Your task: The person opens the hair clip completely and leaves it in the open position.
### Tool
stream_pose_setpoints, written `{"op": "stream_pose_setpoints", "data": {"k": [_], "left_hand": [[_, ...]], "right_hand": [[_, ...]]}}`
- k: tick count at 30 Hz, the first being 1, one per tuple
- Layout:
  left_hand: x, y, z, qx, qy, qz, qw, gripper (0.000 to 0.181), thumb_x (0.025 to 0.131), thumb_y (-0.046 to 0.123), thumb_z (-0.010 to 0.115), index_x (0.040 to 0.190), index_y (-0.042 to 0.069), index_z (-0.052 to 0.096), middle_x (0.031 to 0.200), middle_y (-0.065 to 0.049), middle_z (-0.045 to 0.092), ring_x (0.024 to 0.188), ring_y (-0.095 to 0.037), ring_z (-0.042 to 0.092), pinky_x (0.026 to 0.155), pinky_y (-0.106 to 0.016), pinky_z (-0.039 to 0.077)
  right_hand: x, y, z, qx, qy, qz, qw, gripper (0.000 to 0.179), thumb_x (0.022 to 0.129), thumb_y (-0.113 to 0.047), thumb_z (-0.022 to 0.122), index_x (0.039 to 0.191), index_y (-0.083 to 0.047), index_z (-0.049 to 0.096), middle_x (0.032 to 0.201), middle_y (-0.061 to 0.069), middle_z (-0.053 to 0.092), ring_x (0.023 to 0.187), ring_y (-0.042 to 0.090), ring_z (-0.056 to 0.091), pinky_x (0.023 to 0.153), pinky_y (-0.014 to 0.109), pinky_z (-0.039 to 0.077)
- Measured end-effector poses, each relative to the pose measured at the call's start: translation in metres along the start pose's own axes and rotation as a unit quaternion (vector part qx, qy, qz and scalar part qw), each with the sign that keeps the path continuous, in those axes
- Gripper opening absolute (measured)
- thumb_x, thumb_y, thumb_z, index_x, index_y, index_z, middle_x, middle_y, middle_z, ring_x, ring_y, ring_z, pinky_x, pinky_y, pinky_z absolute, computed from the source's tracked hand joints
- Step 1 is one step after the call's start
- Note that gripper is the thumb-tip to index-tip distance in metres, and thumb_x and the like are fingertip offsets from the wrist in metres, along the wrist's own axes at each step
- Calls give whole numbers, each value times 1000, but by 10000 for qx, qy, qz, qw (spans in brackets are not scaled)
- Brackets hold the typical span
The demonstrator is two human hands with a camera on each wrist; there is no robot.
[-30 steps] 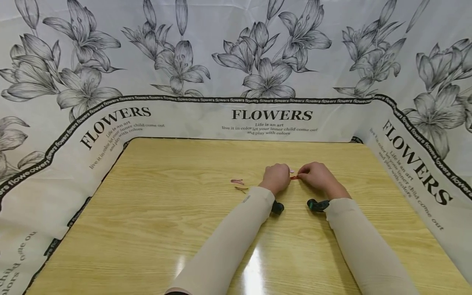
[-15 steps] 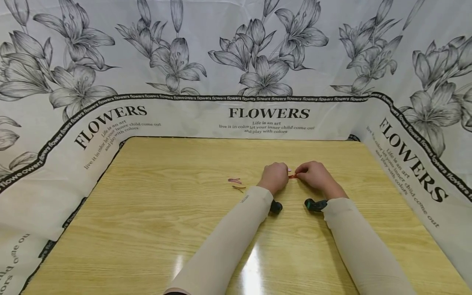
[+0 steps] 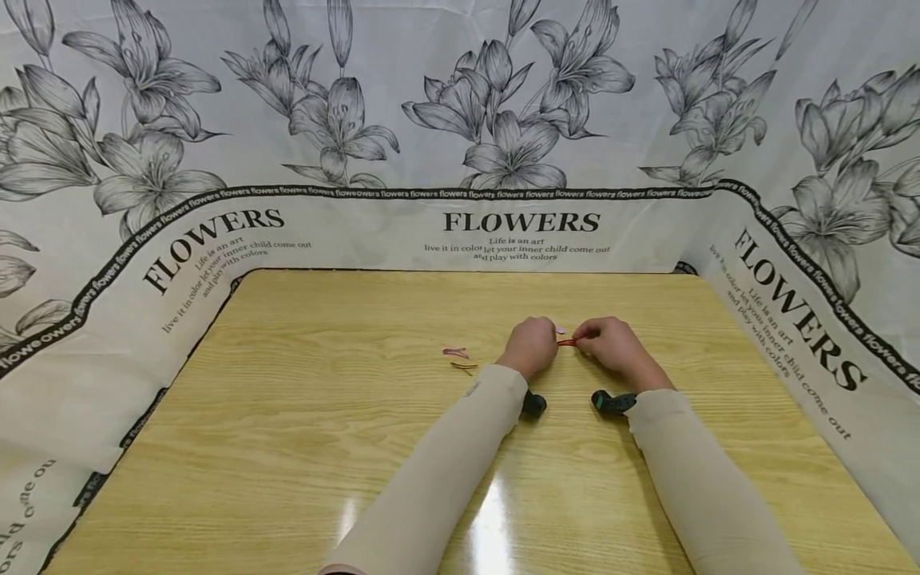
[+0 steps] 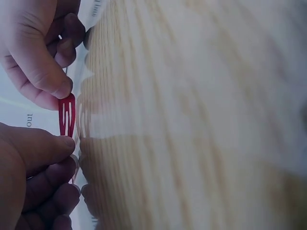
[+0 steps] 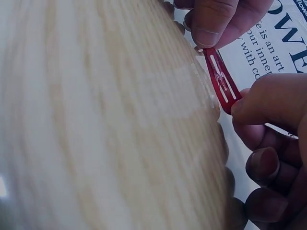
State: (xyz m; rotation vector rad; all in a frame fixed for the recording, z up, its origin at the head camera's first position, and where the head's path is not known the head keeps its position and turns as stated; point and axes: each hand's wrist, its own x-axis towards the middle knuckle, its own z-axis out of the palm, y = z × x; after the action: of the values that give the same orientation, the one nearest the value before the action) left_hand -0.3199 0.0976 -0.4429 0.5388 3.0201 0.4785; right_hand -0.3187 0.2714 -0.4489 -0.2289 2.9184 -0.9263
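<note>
Two ends of the red hair clip (image 5: 221,81) are pinched, one by my left hand (image 3: 530,347), one by my right hand (image 3: 615,346), so it sits between them over the table (image 3: 345,431). If either pinch slackens, it may slip away; if I bend too strongly, its thin slotted body could perhaps deform.

We find a worktop (image 3: 287,431) of yellow wood grain, bounded along its far, left and right edges by white cloth (image 3: 374,231). We note grey lilies (image 3: 517,152) printed above a black band (image 3: 503,194), and "FLOWERS" lettering (image 3: 521,222) beyond each of those edges. We record bright glare (image 3: 492,519) toward the near edge.
</note>
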Motion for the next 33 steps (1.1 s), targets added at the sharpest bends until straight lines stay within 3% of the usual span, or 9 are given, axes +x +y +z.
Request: {"op": "stream_pose_setpoints", "data": {"k": [8,19,23,29,33], "left_hand": [[-2,-3,1,-142,21,64,9999,25,95,15,55,73,16,68,70,6,64,62,-11,55,58,-24,44],[-10,-7,-2,-510,69,337,9981,19,94,16,57,79,15,70,76,5,66,64,-10,54,60,-21,43],[-11,-9,-3,-602,120,420,9972,20,96,17,55,86,15,72,86,5,69,73,-9,59,66,-20,46],[-11,-13,-3,-964,74,651,9932,21,98,17,56,103,15,75,105,4,72,98,-10,66,84,-20,50],[-12,-15,-2,-1122,84,775,9906,21,98,17,56,107,15,75,107,3,73,103,-11,66,87,-21,50]], "right_hand": [[-1,-1,2,-46,76,-181,9998,12,92,-17,63,95,-10,71,88,6,68,75,18,57,72,31,44],[-8,-2,2,267,40,-201,9994,13,92,-18,62,100,-9,68,92,8,68,75,19,57,71,31,45],[-10,-2,2,460,-21,-129,9989,15,93,-18,63,102,-8,68,94,10,69,76,19,58,70,31,47],[-11,0,1,646,60,-13,9979,16,92,-17,63,103,-7,69,95,12,69,74,20,59,67,31,48],[-13,1,1,728,177,7,9972,16,92,-18,64,103,-7,69,95,12,68,73,20,59,66,31,48]]}}
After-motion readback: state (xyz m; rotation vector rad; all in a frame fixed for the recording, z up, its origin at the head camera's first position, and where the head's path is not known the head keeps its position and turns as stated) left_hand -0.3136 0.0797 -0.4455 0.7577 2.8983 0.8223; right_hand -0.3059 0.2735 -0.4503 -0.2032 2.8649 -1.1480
